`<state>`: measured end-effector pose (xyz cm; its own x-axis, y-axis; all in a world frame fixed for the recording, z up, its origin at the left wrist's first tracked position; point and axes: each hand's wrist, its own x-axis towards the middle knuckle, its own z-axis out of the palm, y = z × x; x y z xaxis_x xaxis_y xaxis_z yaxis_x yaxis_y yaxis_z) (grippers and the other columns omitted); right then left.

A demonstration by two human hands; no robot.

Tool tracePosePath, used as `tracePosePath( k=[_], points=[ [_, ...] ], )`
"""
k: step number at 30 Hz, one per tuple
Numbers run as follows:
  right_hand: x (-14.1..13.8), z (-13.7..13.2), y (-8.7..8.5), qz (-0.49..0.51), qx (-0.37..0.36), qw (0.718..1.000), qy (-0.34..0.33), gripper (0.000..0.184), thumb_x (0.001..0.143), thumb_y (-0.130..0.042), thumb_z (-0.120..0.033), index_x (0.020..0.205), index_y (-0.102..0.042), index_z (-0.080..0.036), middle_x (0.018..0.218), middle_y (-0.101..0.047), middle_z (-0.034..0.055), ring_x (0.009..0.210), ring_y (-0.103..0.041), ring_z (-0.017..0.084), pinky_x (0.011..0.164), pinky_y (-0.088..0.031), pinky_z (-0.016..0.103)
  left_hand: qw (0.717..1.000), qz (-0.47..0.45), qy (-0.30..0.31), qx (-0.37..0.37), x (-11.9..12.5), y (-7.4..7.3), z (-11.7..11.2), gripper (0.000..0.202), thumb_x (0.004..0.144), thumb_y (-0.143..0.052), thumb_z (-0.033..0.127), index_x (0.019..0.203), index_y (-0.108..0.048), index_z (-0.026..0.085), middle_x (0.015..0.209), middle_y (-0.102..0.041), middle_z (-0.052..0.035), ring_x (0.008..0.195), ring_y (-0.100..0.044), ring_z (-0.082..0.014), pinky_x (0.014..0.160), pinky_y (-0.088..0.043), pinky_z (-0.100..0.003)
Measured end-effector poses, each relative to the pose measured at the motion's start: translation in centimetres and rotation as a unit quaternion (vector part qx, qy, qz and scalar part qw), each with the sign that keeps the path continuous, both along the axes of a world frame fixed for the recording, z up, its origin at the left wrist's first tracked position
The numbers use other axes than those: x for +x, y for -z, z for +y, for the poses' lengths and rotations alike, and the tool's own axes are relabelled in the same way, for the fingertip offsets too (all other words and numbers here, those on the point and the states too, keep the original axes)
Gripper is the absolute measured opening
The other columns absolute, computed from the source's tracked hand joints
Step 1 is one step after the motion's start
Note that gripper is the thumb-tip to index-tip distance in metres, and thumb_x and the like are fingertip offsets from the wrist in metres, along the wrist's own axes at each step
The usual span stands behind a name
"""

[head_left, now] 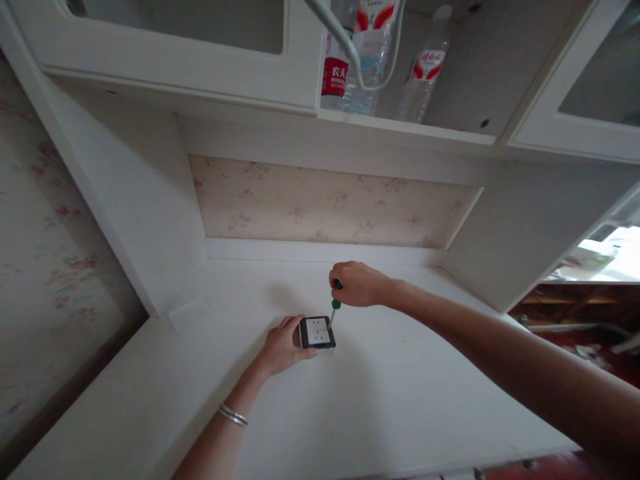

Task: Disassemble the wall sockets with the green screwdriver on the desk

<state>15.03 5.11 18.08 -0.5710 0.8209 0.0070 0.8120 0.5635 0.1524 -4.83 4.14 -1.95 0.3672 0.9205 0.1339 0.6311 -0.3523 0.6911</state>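
Note:
A wall socket (317,331) with a white face and a black frame lies face up on the white countertop (400,387). My left hand (285,347) is closed around its left side, thumb along the near edge and fingers at the far edge. In my right hand (359,283) is a screwdriver (336,305) with a green handle, gripped in a fist. The screwdriver stands steeply, its tip down at the right side of the socket's frame. Whether the tip sits in a screw is too small to tell.
A flat, pale, see-through plate (190,315) lies on the countertop at the left. Overhead, an open shelf holds several plastic bottles (425,73), and a grey cable (345,40) hangs before them. Cabinet side panels (545,220) stand left and right.

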Motion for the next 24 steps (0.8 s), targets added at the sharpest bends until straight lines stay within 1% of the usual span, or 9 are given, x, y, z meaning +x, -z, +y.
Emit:
tracePosePath(
  k=[7, 12, 19, 24],
  points=[
    [-0.04, 0.32, 0.33, 0.008, 0.007, 0.999, 0.03, 0.022, 0.075, -0.051, -0.022, 0.087, -0.069, -0.017, 0.095, -0.067, 0.01, 0.083, -0.061, 0.021, 0.07, -0.043, 0.028, 1.0, -0.005, 0.003, 0.007, -0.11, 0.2, 0.05, 0.083, 0.059, -0.074, 0.052, 0.131, -0.044, 0.024, 0.131, -0.051, -0.0081, 0.121, -0.046, -0.0278, 0.103, -0.034, -0.037],
    [0.09, 0.43, 0.29, 0.008, -0.005, 1.0, 0.009, 0.021, 0.074, -0.051, -0.023, 0.085, -0.068, -0.018, 0.09, -0.068, 0.0081, 0.082, -0.061, 0.021, 0.068, -0.042, 0.027, 1.0, 0.0, 0.009, 0.01, -0.14, 0.35, 0.14, 0.086, 0.059, -0.073, 0.056, 0.132, -0.043, 0.021, 0.13, -0.051, -0.0085, 0.119, -0.048, -0.027, 0.101, -0.037, -0.034],
    [0.12, 0.28, 0.18, 0.015, -0.002, 1.0, 0.012, 0.02, 0.073, -0.05, -0.022, 0.082, -0.068, -0.018, 0.089, -0.069, 0.0078, 0.079, -0.061, 0.02, 0.066, -0.041, 0.026, 1.0, 0.004, 0.003, 0.015, -0.06, 0.43, 0.03, 0.084, 0.06, -0.073, 0.054, 0.132, -0.043, 0.022, 0.131, -0.051, -0.0082, 0.12, -0.048, -0.0268, 0.101, -0.036, -0.033],
    [-0.02, 0.24, 0.11, 0.011, -0.003, 1.0, 0.014, 0.021, 0.074, -0.051, -0.022, 0.084, -0.069, -0.018, 0.09, -0.069, 0.0082, 0.081, -0.061, 0.02, 0.069, -0.041, 0.026, 1.0, -0.01, 0.006, 0.018, -0.03, 0.52, 0.08, 0.083, 0.059, -0.075, 0.052, 0.131, -0.044, 0.022, 0.129, -0.051, -0.0084, 0.119, -0.048, -0.0264, 0.1, -0.037, -0.034]
  ],
)
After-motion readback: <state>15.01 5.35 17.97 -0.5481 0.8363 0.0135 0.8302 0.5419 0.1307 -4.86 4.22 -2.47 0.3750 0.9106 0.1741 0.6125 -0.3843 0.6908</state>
